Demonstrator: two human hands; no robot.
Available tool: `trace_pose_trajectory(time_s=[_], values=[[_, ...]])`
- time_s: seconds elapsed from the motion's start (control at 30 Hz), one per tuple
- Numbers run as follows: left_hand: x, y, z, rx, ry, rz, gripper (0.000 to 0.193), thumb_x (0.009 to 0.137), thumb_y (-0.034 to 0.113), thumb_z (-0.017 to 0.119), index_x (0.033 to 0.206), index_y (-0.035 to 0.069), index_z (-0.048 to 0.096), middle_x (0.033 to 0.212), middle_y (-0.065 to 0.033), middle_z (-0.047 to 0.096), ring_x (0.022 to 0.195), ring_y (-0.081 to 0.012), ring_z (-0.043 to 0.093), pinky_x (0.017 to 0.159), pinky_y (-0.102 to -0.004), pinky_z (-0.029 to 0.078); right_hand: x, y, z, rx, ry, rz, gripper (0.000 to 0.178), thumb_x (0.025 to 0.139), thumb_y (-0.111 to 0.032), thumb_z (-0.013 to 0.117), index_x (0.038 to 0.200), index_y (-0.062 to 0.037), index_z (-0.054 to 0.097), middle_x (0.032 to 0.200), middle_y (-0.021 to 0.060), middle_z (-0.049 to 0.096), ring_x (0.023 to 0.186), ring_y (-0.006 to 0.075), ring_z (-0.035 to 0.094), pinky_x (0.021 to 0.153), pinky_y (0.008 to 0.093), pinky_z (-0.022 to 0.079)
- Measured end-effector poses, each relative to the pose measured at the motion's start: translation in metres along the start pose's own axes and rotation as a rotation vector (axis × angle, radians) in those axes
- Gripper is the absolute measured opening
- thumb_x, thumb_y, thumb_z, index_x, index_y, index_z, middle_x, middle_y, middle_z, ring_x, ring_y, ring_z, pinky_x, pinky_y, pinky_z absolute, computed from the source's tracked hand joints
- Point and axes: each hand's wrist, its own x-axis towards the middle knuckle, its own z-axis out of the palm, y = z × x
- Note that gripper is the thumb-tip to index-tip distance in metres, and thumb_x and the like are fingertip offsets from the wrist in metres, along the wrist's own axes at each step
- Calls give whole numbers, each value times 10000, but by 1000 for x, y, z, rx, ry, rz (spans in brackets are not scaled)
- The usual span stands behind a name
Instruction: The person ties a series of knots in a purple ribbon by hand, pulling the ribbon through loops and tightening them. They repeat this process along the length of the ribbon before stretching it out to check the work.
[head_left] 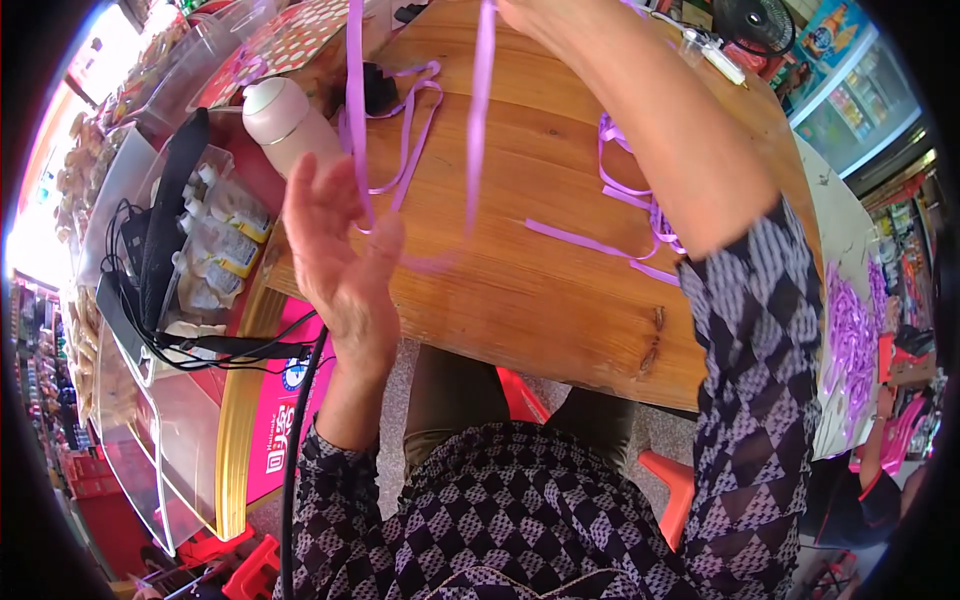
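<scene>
My left hand point(345, 260) is raised over the table's left edge, palm facing in, fingers spread and holding nothing. A long purple ribbon point(481, 110) hangs in a loop beside it, its low bend smeared by motion. My right arm reaches far across the table to the top edge, where my right hand point(522, 14) is mostly cut off. One strand of the ribbon rises to that hand and hangs from it; the fingertips are out of sight. More purple ribbon point(625, 180) lies in curls under my right forearm, with a loose end point(570, 236) stretching left.
Left of the wooden table point(560, 330) stand a pink bottle point(285, 120) and a clear bin point(225, 250) of pouches, with black straps and cables. A bundle of purple ribbon point(850, 340) lies on a white surface at right. A fan point(755, 22) stands at the far right.
</scene>
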Motion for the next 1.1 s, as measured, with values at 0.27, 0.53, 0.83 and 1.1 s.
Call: trace_pose_trajectory(time_s=[0.27, 0.53, 0.83, 1.1], values=[[10, -26, -7, 485, -276, 165, 483, 728, 166, 659, 1167, 31, 510, 1235, -151, 457, 1136, -280, 444, 946, -360, 345, 43, 138, -6, -1788, -784, -952, 73, 559, -147, 592, 520, -96, 626, 516, 94, 579, 485, 241, 574, 443, 379, 440], [2, -42, 0, 849, -760, 284, 363, 715, 127, 634, 1060, 42, 562, 1116, -148, 540, 1011, -328, 503, 861, -407, 387, -93, 71, -128, -938, -310, -321, 161, 691, -62, 591, 822, 7, 656, 685, 103, 637, 582, 145, 590, 536, 254, 455], [-22, -43, 58, 882, -861, 566, 203, 634, 31, 632, 824, 29, 559, 791, -133, 543, 747, -315, 522, 644, -405, 431, -246, -22, -178, -622, 86, 454, 155, 780, -31, 602, 914, 40, 636, 801, 87, 653, 753, 118, 610, 682, 238, 489], [-84, 22, 74, 367, -1048, 280, 131, 668, 31, 650, 685, 39, 521, 626, -102, 498, 564, -280, 509, 485, -379, 400, -314, -22, -111, -256, 132, 646, 200, 845, -115, 583, 971, 39, 606, 828, 67, 638, 760, 106, 595, 696, 223, 480]])
